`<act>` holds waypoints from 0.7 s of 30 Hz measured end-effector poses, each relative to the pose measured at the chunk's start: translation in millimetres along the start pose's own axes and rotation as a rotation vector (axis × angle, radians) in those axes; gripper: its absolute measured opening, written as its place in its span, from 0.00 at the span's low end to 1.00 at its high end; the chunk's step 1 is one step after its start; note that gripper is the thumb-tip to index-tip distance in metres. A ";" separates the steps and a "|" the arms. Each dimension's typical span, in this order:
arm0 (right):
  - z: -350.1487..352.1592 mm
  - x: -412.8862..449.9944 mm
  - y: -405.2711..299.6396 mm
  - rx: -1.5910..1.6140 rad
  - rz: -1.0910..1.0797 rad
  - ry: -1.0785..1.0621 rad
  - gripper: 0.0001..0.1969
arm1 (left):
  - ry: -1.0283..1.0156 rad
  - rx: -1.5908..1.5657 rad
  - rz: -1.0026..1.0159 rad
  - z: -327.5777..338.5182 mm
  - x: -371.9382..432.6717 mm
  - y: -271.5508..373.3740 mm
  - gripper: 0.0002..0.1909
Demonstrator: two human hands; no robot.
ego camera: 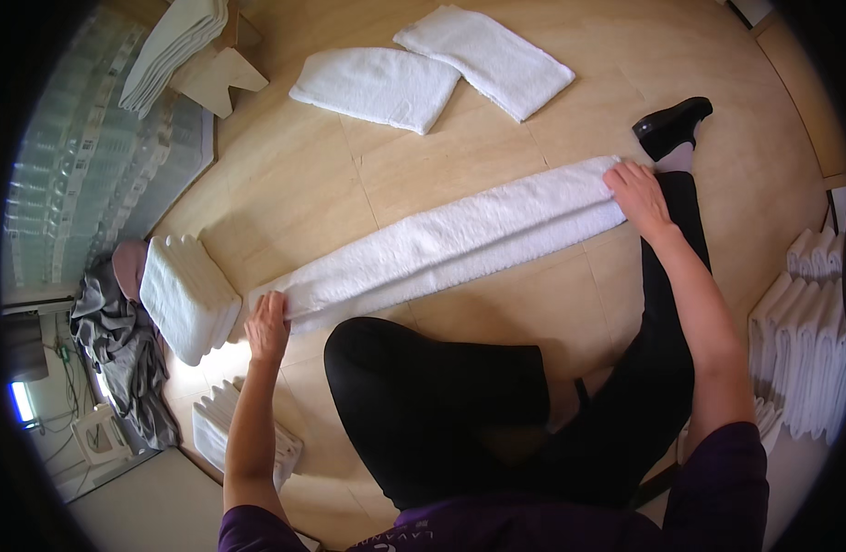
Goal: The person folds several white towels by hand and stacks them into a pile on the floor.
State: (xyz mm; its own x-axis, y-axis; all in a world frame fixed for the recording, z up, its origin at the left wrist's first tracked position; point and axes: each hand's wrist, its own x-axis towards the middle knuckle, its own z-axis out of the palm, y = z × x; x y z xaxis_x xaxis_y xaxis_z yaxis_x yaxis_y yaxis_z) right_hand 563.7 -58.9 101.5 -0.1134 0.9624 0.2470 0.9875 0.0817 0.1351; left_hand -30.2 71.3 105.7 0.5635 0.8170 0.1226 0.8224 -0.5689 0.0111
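A long white terry towel (pixel 436 241) lies stretched across the floor before my legs, folded lengthwise into a narrow strip. One layer of it stops short of the near edge, so a lower band shows. My left hand (pixel 267 328) grips the strip's left end. At the far right end, my right hand (pixel 637 196) holds the other end near the black shoe (pixel 673 127). Fingertips of both hands are partly hidden by the cloth and knuckles. Beyond the strip, a folded white towel (pixel 378 86) touches a second folded white towel (pixel 485 58).
Stacked folded towels (pixel 188 297) stand beside my left hand, with another stack (pixel 216 421) behind my left forearm. More towels (pixel 806 345) are piled at the right. Grey cloth (pixel 119 345), wrapped plastic bottles (pixel 71 165) and a wooden stool (pixel 223 76) bearing towels line the left side.
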 end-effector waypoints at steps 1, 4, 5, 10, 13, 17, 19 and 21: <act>-2.4 -10.2 -0.5 0.018 -0.062 -0.057 0.06 | -0.026 -0.020 0.073 1.5 -7.7 1.6 0.13; -6.4 -21.5 -7.5 0.105 -0.120 -0.089 0.06 | -0.107 -0.007 0.104 12.2 -17.9 3.1 0.12; -8.6 -22.8 -9.1 0.104 -0.117 -0.085 0.06 | -0.105 -0.004 0.106 12.9 -19.4 1.7 0.12; -30.3 -18.1 -18.8 -0.004 -0.033 -0.111 0.04 | -0.090 0.084 0.031 5.9 -15.8 -8.1 0.12; -18.2 -30.2 -18.7 0.034 -0.047 -0.226 0.04 | -0.243 0.055 0.044 -1.7 -13.9 -1.0 0.11; -7.4 -33.2 -30.6 0.093 0.159 -0.491 0.10 | -0.383 -0.127 -0.019 -13.3 -6.9 6.0 0.12; -7.6 -17.5 -64.1 0.193 0.190 -0.263 0.19 | -0.235 -0.396 -0.003 -11.9 0.9 10.7 0.13; -16.3 16.1 -117.4 0.479 0.248 -0.179 0.25 | -0.081 -0.339 -0.037 -1.0 0.1 25.8 0.17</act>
State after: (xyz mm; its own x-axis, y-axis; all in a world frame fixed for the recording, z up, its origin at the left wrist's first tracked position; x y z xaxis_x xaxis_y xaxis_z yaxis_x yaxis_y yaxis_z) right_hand 444.1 -57.2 105.3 0.1076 0.9932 0.0435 0.9264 -0.0843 -0.3670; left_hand -9.1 56.6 107.0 0.5495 0.8347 0.0371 0.7771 -0.5268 0.3444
